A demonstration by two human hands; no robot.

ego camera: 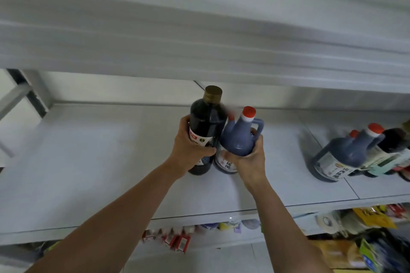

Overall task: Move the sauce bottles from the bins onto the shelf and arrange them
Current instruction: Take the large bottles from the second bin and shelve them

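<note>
My left hand [188,148] grips a tall dark bottle with a gold cap [207,117] around its labelled middle. My right hand [249,159] grips a blue-tinted jug with a red cap and a side handle [240,135], and behind that jug another red cap shows. Both bottles stand upright and touch each other over the middle of the white shelf [88,162]. At the shelf's right end stand several more bottles: a red-capped jug [346,153] and dark bottles behind it.
An upper white shelf [199,40] hangs low over the bottles. A lower shelf holds red packets [177,241] and yellow and green packs [372,217] at the right. The shelf's left half is bare white board.
</note>
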